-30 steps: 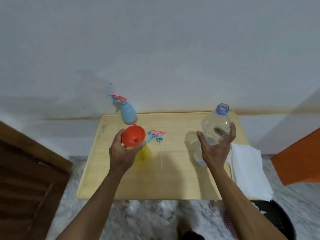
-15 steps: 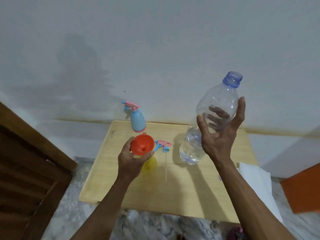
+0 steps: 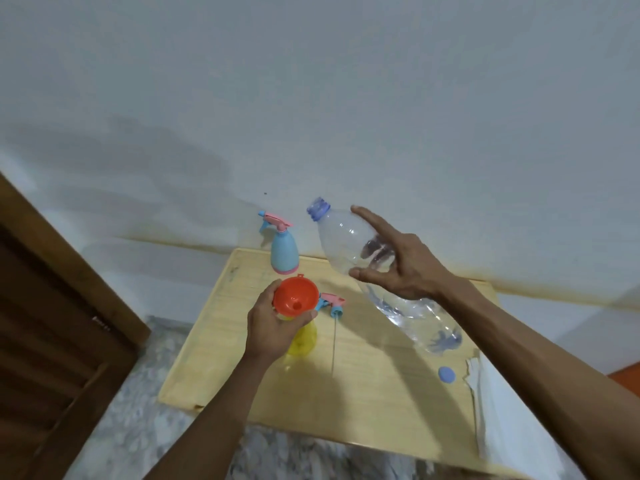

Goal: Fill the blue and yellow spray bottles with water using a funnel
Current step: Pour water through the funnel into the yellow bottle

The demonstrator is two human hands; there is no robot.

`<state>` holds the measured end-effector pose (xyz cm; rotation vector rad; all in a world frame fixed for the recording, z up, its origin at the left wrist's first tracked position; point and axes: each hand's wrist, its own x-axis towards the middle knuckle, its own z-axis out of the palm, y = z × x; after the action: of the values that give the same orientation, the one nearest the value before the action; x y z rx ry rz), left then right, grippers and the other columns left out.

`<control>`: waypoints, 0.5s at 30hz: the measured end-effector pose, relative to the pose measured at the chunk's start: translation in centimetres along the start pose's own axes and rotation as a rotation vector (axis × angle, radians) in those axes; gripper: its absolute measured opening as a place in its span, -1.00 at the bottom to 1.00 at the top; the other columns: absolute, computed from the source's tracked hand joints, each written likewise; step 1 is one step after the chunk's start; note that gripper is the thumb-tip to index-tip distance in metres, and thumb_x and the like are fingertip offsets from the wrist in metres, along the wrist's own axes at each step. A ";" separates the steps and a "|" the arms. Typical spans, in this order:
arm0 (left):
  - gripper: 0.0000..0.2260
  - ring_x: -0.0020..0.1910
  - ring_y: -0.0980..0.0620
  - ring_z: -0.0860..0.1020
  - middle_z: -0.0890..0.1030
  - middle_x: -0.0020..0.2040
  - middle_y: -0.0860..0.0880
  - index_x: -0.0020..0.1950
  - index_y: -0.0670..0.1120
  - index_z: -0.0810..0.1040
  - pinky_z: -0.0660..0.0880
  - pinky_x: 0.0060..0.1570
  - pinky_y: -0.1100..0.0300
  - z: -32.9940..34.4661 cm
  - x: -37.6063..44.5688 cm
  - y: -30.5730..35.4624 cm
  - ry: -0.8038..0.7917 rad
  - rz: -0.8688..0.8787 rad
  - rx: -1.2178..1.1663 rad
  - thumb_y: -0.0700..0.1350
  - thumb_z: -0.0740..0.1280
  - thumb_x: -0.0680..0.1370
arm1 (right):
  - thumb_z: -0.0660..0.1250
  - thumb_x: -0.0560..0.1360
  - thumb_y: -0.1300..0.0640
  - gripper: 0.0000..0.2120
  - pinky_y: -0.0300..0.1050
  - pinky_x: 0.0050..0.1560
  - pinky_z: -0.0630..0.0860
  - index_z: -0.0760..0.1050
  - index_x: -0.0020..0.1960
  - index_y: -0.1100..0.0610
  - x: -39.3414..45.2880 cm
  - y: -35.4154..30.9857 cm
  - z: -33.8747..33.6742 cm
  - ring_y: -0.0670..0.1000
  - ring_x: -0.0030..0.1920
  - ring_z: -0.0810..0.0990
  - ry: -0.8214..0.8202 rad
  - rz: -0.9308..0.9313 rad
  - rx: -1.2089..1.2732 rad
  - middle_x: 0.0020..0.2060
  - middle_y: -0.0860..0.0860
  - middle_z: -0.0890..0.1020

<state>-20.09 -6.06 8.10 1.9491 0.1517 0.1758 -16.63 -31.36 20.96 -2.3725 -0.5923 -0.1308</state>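
A pale blue-grey wall [image 3: 346, 98] is seen behind a light wooden table [image 3: 381, 393]. A dark wooden door [image 3: 52, 323] is set at left. Marbled grey floor [image 3: 138, 393] is visible below; shadows are cast across wall and tabletop.

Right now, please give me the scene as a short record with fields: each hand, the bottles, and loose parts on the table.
left hand: holds orange funnel on yellow spray bottle
right hand: grips clear water bottle, uncapped, tilted toward the funnel
blue spray bottle: upright, sprayer on, far table edge
loose sprayer head: lying on table
blue cap: on table
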 end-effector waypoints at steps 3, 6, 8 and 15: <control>-0.23 0.13 0.04 0.52 0.55 0.16 0.03 0.41 -0.07 0.43 0.43 0.10 0.24 -0.2 0.0 0.2 -0.013 -0.005 0.008 -0.03 0.66 0.27 | 0.49 0.41 -0.27 -0.12 0.01 0.09 0.60 -0.02 0.51 -0.50 0.2 0.8 0.2 -0.12 -0.16 0.69 -0.170 0.021 -0.134 -0.03 -0.11 0.65; -0.21 0.15 0.03 0.52 0.54 0.17 0.04 0.42 -0.04 0.41 0.44 0.10 0.23 -0.2 0.1 0.2 -0.032 -0.015 0.017 -0.01 0.66 0.27 | 0.46 0.40 -0.32 -0.12 0.00 0.10 0.59 -0.05 0.50 -0.51 0.4 1.6 0.6 -0.10 -0.15 0.67 -0.272 0.050 -0.215 -0.03 -0.10 0.67; -0.20 0.17 0.02 0.52 0.54 0.18 0.04 0.43 -0.03 0.41 0.45 0.11 0.22 -0.3 0.1 0.1 -0.040 -0.030 0.022 0.02 0.66 0.26 | 0.44 0.40 -0.36 -0.13 0.01 0.11 0.58 -0.07 0.50 -0.52 0.4 2.2 1.0 -0.04 -0.13 0.67 -0.328 0.068 -0.263 -0.01 -0.12 0.65; -0.15 0.22 0.00 0.51 0.54 0.24 0.04 0.45 0.03 0.39 0.51 0.20 0.06 -0.6 0.3 0.2 -0.061 -0.055 0.064 0.13 0.65 0.23 | 0.42 0.42 -0.34 -0.13 -0.01 0.10 0.56 -0.11 0.50 -0.51 0.5 3.3 1.9 0.00 -0.09 0.65 -0.441 0.073 -0.370 0.03 -0.12 0.64</control>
<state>-19.92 -5.53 8.48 2.0095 0.1730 0.0760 -14.78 -32.14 17.69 -2.8024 -0.7331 0.3542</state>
